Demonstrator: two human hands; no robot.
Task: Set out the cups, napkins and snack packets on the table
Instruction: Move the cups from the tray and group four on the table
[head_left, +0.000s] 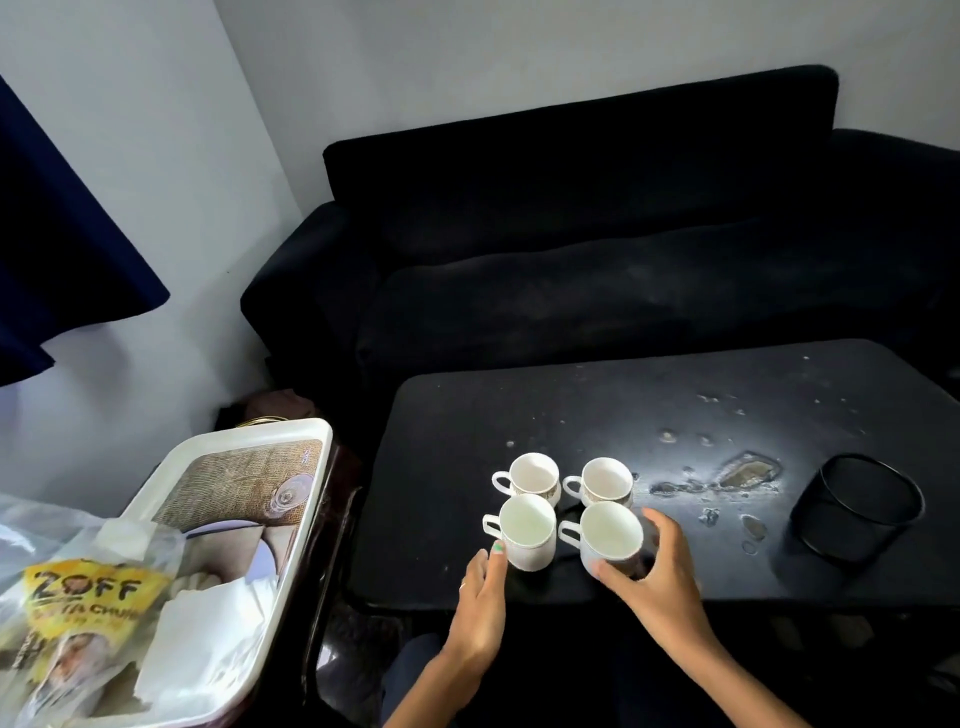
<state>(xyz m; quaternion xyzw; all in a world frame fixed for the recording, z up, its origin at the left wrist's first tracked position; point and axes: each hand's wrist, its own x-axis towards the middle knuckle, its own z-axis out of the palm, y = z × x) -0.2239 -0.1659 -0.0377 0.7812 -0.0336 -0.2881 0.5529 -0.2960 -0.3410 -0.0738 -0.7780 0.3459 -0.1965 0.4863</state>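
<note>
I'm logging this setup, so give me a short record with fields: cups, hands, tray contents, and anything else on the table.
cups: four white cups in a two-by-two cluster on the black table, handles pointing left, all look empty
right hand: right hand grips the near right cup
left hand: left hand open, fingertip touching the near left cup
tray: white tray left of the table holds white napkins and a yellow snack packet in clear plastic
other: black wire basket on the table's right side
</note>
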